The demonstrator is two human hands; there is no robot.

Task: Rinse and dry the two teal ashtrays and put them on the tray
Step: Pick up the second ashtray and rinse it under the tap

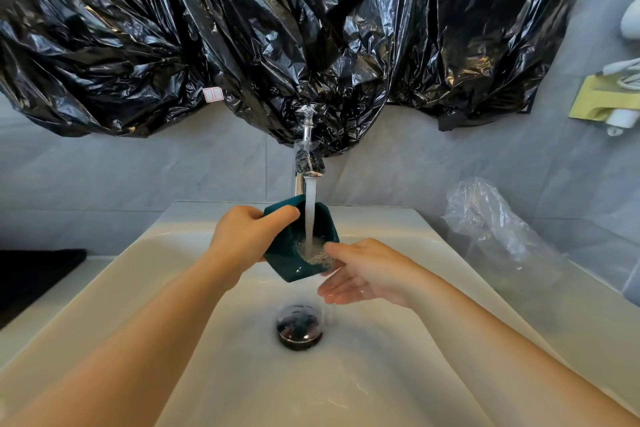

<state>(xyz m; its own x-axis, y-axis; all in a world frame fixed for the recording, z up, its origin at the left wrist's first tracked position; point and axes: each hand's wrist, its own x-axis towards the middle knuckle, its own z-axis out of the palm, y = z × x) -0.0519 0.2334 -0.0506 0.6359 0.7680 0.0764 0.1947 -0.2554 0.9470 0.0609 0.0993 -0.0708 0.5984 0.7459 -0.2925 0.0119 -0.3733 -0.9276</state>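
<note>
A teal hexagonal ashtray [289, 262] is tilted under the running tap [309, 168], and water foams in its hollow. My left hand [242, 236] grips its left rim, thumb over the top edge. My right hand [363, 270] is at its right side with straight, wet fingers; the thumb touches the rim by the foam and the other fingers lie below it. Only one ashtray is in view. No tray shows that I can name with certainty.
The white sink [156, 288] has a chrome drain plug [299, 326] right below my hands. Black plastic sheeting [277, 28] hangs over the wall above the tap. A crumpled clear bag [491, 222] lies on the right counter. A black flat thing [31, 274] sits at the left.
</note>
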